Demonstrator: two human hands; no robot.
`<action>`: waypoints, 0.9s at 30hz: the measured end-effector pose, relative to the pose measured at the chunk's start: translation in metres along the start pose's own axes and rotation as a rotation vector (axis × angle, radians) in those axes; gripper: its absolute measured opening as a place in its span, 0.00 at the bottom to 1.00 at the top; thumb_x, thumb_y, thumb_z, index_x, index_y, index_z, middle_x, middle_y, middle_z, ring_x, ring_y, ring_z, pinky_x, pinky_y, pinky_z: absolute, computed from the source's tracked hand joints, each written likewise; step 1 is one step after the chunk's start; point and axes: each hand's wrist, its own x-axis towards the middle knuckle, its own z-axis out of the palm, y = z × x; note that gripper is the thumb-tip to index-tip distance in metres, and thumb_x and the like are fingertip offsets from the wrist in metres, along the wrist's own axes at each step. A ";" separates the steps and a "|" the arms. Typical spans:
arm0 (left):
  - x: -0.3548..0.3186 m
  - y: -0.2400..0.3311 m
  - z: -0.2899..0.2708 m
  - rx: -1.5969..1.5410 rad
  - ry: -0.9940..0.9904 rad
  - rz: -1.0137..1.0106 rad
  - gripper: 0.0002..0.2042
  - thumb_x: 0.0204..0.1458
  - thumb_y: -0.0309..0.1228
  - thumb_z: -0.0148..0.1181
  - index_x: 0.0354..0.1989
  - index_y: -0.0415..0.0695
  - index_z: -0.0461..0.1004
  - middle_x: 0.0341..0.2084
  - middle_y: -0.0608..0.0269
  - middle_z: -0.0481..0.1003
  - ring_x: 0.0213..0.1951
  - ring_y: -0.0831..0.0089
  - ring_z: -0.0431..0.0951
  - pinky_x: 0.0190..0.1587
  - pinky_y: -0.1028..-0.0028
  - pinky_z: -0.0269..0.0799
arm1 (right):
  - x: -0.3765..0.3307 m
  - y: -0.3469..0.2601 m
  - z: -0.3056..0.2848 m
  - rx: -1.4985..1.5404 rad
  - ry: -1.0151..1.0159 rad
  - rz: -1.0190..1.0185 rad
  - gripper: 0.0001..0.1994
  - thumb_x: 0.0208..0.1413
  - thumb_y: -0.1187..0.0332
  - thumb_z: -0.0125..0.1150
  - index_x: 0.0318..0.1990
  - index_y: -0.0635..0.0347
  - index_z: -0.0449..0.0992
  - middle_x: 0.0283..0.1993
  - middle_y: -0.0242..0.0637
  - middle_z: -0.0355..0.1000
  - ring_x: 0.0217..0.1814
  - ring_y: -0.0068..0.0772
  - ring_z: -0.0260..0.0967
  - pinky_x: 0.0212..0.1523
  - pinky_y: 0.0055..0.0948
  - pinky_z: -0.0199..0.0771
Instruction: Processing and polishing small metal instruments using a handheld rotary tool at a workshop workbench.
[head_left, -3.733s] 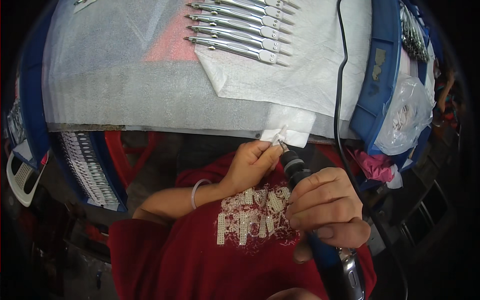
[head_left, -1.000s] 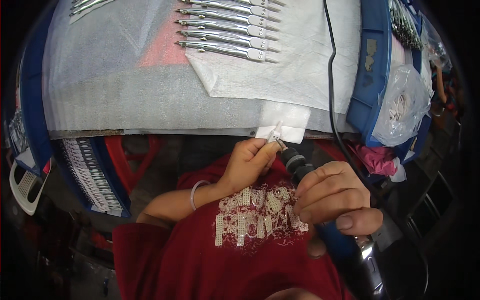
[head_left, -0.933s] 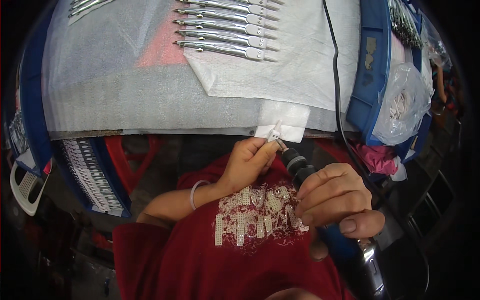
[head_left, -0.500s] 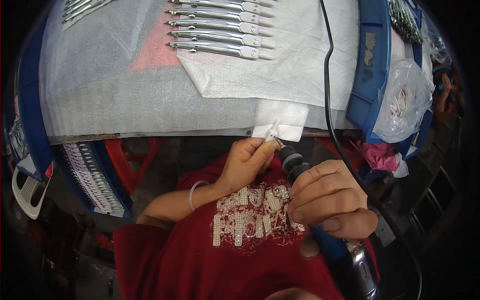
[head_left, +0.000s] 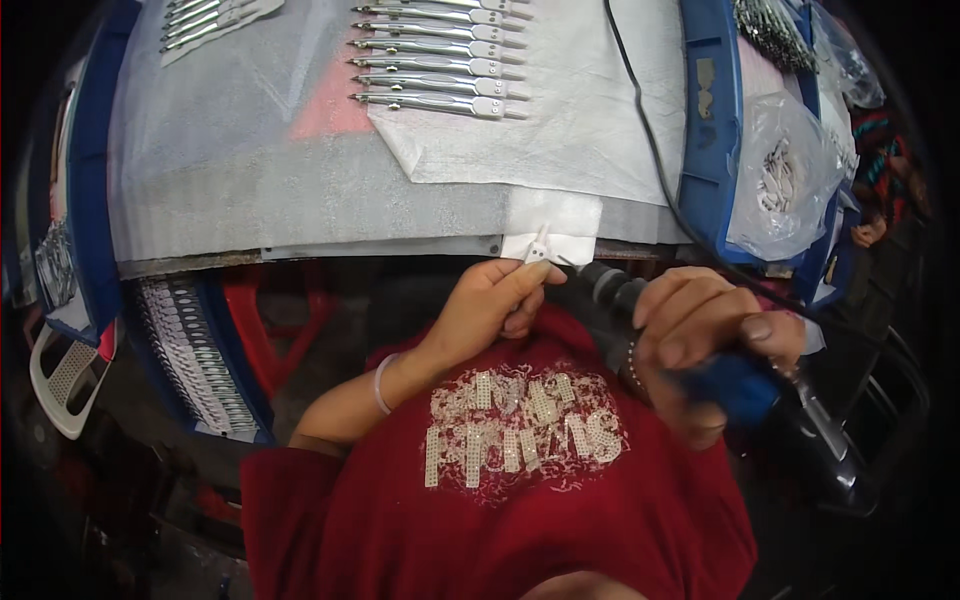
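My left hand (head_left: 500, 302) is at the table's front edge, its thumb and fingers pinching a drawing compass. The white head (head_left: 538, 250) of this compass shows above my fingertips, over a white pad (head_left: 560, 215); the rest is hidden by the hand. My right hand (head_left: 705, 325) is wrapped round a blue and black electric screwdriver (head_left: 735, 388), tilted with its tip toward the compass head. The tip looks slightly apart from the head. Farther up lie several silver drawing compasses (head_left: 430, 102) in a row on a white cloth (head_left: 590, 150).
A black cable (head_left: 640, 100) crosses the table's right side. At the right stands a blue bin (head_left: 712, 130) with a clear bag (head_left: 785, 180) of small white parts. Several more compasses (head_left: 205, 25) lie far left. Below left, a blue tray (head_left: 200, 350) holds many metal parts, beside a red stool (head_left: 270, 330).
The screwdriver has swung right and lies flatter, its tip drawn back from the compass head. My right hand has moved right and up with it. My left hand keeps its pinch.
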 end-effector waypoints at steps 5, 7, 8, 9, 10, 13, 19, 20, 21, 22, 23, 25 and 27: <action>-0.011 0.015 0.004 0.112 -0.112 -0.084 0.18 0.63 0.39 0.44 0.46 0.34 0.70 0.22 0.69 0.67 0.20 0.84 0.64 0.23 0.83 0.61 | -0.006 -0.006 -0.002 -0.052 0.309 -0.139 0.29 0.54 0.57 0.62 0.55 0.64 0.58 0.28 0.37 0.66 0.21 0.28 0.64 0.25 0.32 0.67; -0.019 0.028 0.010 0.359 -0.150 -0.040 0.20 0.64 0.40 0.43 0.48 0.33 0.70 0.24 0.69 0.68 0.21 0.83 0.66 0.26 0.83 0.64 | -0.008 -0.007 -0.004 -0.040 0.347 -0.180 0.28 0.53 0.57 0.62 0.54 0.63 0.59 0.28 0.36 0.65 0.22 0.28 0.63 0.25 0.32 0.66; -0.025 0.038 0.014 0.422 -0.169 -0.028 0.20 0.65 0.39 0.41 0.51 0.33 0.69 0.24 0.69 0.67 0.24 0.83 0.67 0.30 0.82 0.65 | -0.008 -0.009 -0.005 -0.061 0.395 -0.135 0.27 0.52 0.57 0.62 0.54 0.62 0.59 0.28 0.36 0.65 0.22 0.28 0.63 0.25 0.31 0.65; -0.030 0.047 0.008 0.614 -0.240 0.092 0.18 0.65 0.34 0.41 0.54 0.34 0.68 0.26 0.68 0.65 0.26 0.82 0.68 0.31 0.81 0.66 | -0.008 -0.009 -0.005 -0.077 0.438 -0.089 0.27 0.51 0.58 0.63 0.53 0.61 0.59 0.28 0.35 0.65 0.23 0.28 0.63 0.26 0.31 0.65; -0.047 0.058 0.012 0.696 -0.231 0.218 0.17 0.64 0.32 0.42 0.55 0.34 0.68 0.28 0.67 0.64 0.27 0.81 0.68 0.33 0.81 0.66 | -0.011 -0.009 -0.006 -0.047 0.425 -0.124 0.27 0.50 0.58 0.63 0.54 0.60 0.59 0.28 0.35 0.65 0.22 0.27 0.63 0.26 0.29 0.64; -0.081 0.103 0.011 0.923 -0.182 0.516 0.19 0.57 0.19 0.46 0.57 0.37 0.66 0.33 0.63 0.65 0.29 0.79 0.69 0.36 0.80 0.69 | -0.010 -0.012 0.001 -0.112 0.492 -0.090 0.28 0.50 0.57 0.63 0.53 0.59 0.59 0.28 0.34 0.64 0.22 0.26 0.63 0.25 0.28 0.64; -0.070 0.242 -0.018 1.049 0.290 0.963 0.13 0.54 0.18 0.51 0.48 0.37 0.68 0.33 0.68 0.70 0.31 0.81 0.69 0.35 0.80 0.68 | -0.018 -0.021 -0.023 -0.015 0.228 -0.020 0.30 0.48 0.69 0.65 0.56 0.60 0.55 0.37 0.43 0.68 0.34 0.35 0.68 0.38 0.36 0.69; -0.061 0.270 -0.032 1.132 0.337 1.008 0.12 0.54 0.19 0.52 0.47 0.37 0.69 0.32 0.68 0.71 0.32 0.81 0.70 0.36 0.81 0.68 | -0.026 -0.017 -0.032 0.033 0.125 0.033 0.32 0.47 0.74 0.65 0.58 0.61 0.54 0.41 0.46 0.69 0.39 0.38 0.69 0.42 0.38 0.70; -0.051 0.303 -0.040 1.213 0.365 1.054 0.11 0.54 0.20 0.52 0.46 0.37 0.69 0.31 0.68 0.72 0.33 0.82 0.70 0.37 0.81 0.68 | -0.033 -0.021 -0.039 0.022 0.078 0.131 0.32 0.47 0.75 0.65 0.58 0.60 0.54 0.40 0.45 0.69 0.38 0.38 0.69 0.41 0.37 0.71; -0.039 0.334 -0.049 1.311 0.409 1.079 0.10 0.54 0.20 0.53 0.45 0.37 0.70 0.31 0.68 0.72 0.34 0.81 0.71 0.38 0.81 0.67 | -0.038 -0.027 -0.044 0.004 0.035 0.229 0.32 0.46 0.76 0.65 0.58 0.60 0.55 0.40 0.45 0.69 0.38 0.37 0.69 0.40 0.35 0.71; -0.026 0.364 -0.060 1.410 0.453 1.104 0.09 0.54 0.21 0.53 0.44 0.37 0.70 0.30 0.68 0.73 0.35 0.81 0.71 0.39 0.81 0.67 | -0.042 -0.029 -0.046 -0.015 -0.005 0.327 0.32 0.46 0.78 0.65 0.58 0.59 0.55 0.40 0.44 0.70 0.37 0.36 0.70 0.39 0.33 0.72; -0.005 0.415 -0.082 1.435 0.441 1.070 0.08 0.54 0.22 0.53 0.42 0.37 0.71 0.30 0.67 0.74 0.35 0.81 0.72 0.40 0.80 0.67 | -0.030 -0.025 -0.039 -0.028 -0.042 0.410 0.32 0.46 0.79 0.65 0.58 0.59 0.56 0.39 0.43 0.70 0.37 0.36 0.70 0.38 0.31 0.72; 0.012 0.456 -0.100 1.570 0.476 1.057 0.09 0.52 0.22 0.55 0.42 0.38 0.72 0.30 0.65 0.74 0.34 0.79 0.72 0.39 0.79 0.68 | -0.009 -0.025 -0.022 -0.063 0.112 0.283 0.33 0.44 0.79 0.67 0.57 0.59 0.56 0.39 0.43 0.70 0.36 0.34 0.71 0.38 0.29 0.72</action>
